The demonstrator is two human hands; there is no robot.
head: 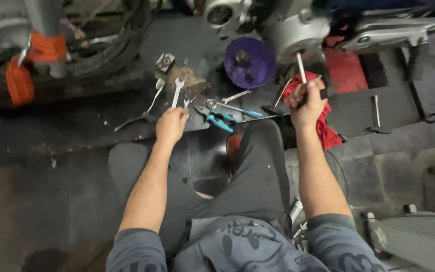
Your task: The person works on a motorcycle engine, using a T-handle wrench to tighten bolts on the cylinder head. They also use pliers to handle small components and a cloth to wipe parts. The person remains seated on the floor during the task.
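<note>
Both hands work low over a dark, grimy floor in front of a motorcycle engine. The right hand point(306, 103) is closed in a fist round the handle of a long silver tool point(301, 68), with a red rag point(323, 126) bunched under and behind it. The tool's shaft runs up and slightly left from the fist, its far end meeting the round silver engine cover point(298, 32), so its long axis points away from the person toward the engine.

The left hand point(171, 125) rests knuckles-up, fingers curled down at the near end of a small silver spanner point(177, 91); whether it grips anything cannot be told. That spanner lies lengthwise, near to far, just beyond the fingertips, and the left hand is by far the nearer one to it. Just right of it lie blue-handled pliers point(216, 120) and a blue-handled screwdriver point(240, 110), between the two hands. A purple bowl point(250, 63) sits farther off, left of the engine cover. An orange strap point(36, 55) hangs on a fork leg far left.
</note>
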